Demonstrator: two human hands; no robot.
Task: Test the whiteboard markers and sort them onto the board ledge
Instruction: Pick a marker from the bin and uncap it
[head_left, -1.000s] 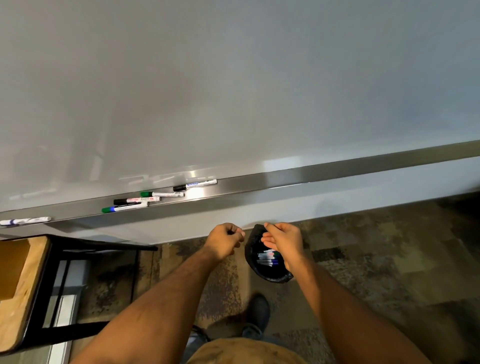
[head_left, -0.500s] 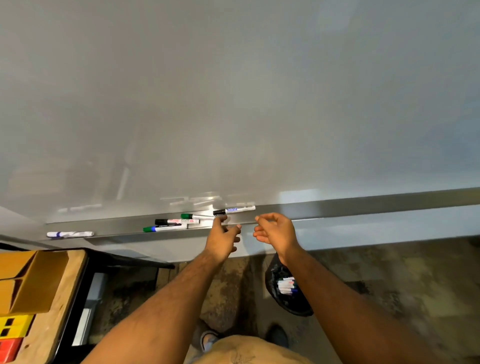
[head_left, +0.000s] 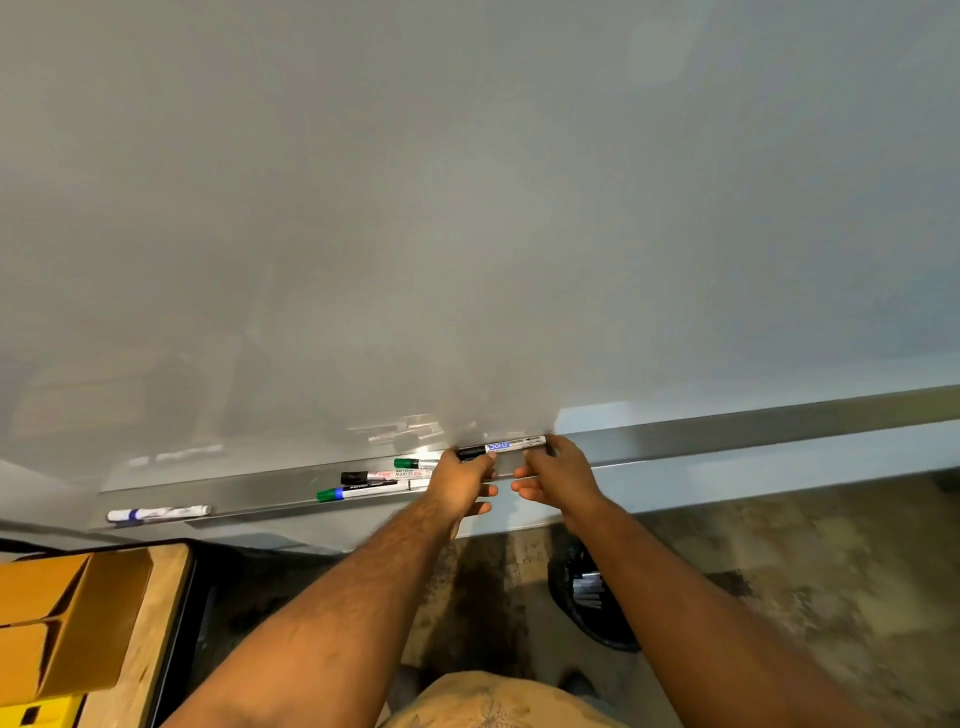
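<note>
Black-capped marker (head_left: 501, 447): now gripped on ledge (head_left: 753, 426), cap end by left hand (head_left: 464, 480), barrel by right hand (head_left: 558, 475).
Change: hands raised from bin (head_left: 592, 597); uncapping judged next.

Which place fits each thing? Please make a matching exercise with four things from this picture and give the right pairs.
Things:
1. black-capped marker
2. blue-banded white marker
3. cardboard box
4. black bag of markers

Places:
A. on the floor, below the right forearm
B. on the wooden table at lower left
C. alone at the far left of the ledge
D. held at both ends by the left hand and right hand

Pairs: 1-D, 2-C, 3-B, 4-A
</note>
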